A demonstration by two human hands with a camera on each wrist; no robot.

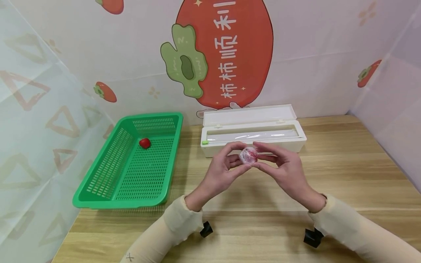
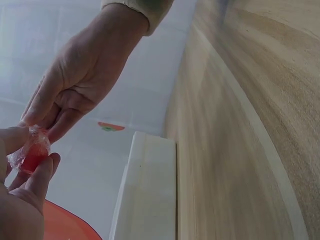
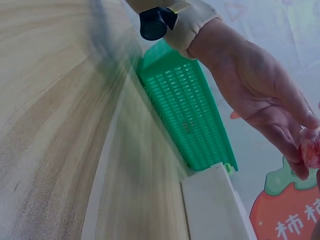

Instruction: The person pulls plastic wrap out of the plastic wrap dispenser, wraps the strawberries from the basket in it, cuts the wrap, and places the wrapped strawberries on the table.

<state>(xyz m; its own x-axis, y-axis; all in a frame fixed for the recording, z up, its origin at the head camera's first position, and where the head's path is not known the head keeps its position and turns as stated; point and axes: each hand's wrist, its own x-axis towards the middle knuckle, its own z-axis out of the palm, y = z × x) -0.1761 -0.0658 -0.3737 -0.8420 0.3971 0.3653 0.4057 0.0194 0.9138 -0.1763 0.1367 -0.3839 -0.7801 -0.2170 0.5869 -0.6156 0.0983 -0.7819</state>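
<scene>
Both hands hold up a small red item [image 1: 249, 156] in crinkled clear plastic film, above the table in front of the white box. My left hand [image 1: 221, 171] pinches it from the left between thumb and fingers. From the right, my right hand [image 1: 289, 171] pinches it the same way. In the left wrist view the wrapped red item [image 2: 36, 152] shows shiny film bunched around it. Only part of the wrapped item [image 3: 311, 147] appears at the right edge of the right wrist view. Its exact kind is hard to tell under the film.
An open white cling-film box [image 1: 253, 136] with a roll inside stands behind the hands, its lid raised and a green slider at its left. To the left, a green basket [image 1: 169, 175] contains one small red fruit-like item [image 1: 144, 143]. The wooden table [image 1: 355, 175] meets printed cloth walls.
</scene>
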